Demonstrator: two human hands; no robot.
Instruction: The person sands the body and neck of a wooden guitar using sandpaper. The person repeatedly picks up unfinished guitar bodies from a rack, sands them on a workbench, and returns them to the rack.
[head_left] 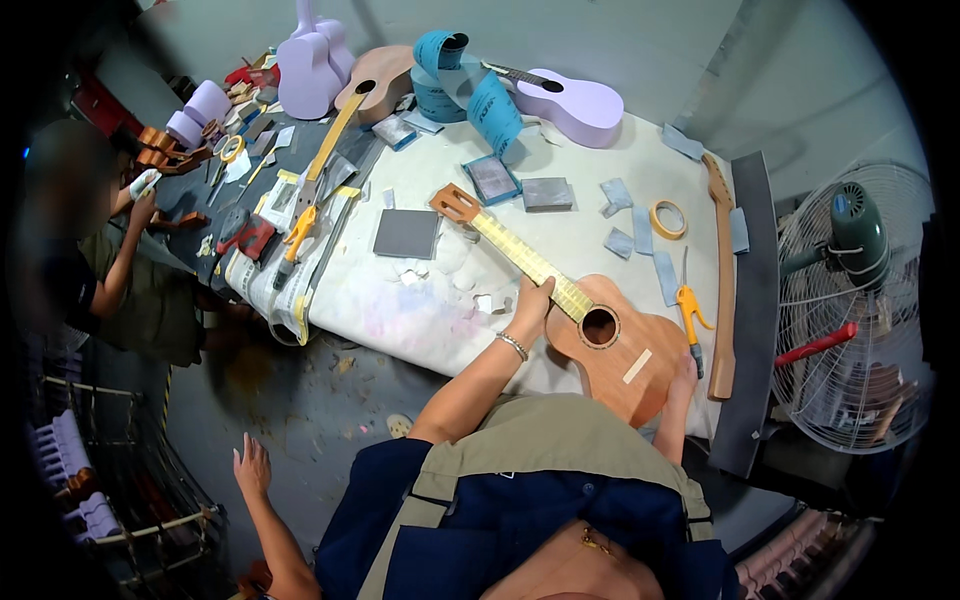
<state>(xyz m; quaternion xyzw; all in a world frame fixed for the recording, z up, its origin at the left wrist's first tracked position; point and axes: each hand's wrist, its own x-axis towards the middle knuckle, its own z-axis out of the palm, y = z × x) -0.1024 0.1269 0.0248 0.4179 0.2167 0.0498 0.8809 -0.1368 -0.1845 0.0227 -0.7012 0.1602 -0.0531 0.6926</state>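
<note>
A bare-wood ukulele [630,350] lies tilted across the near edge of the table, its headstock pointing to the far left. Yellow masking tape covers its fretboard [530,262], and a pale strip sits below the soundhole. My left hand [533,303] grips it where the neck meets the body, thumb on top. At the lower end, my right hand [681,385] holds the edge of the body; part of its fingers is hidden beneath. Close to my right hand lies a yellow air blow gun [690,305].
Sanding pads [490,180], a masking tape roll [667,219], blue abrasive rolls [437,97] and lilac ukuleles [575,105] occupy the table. A neck piece [721,290] and caged fan [850,300] stand right. Another person [110,260] works at left; another person's hand [253,467] reaches in lower left.
</note>
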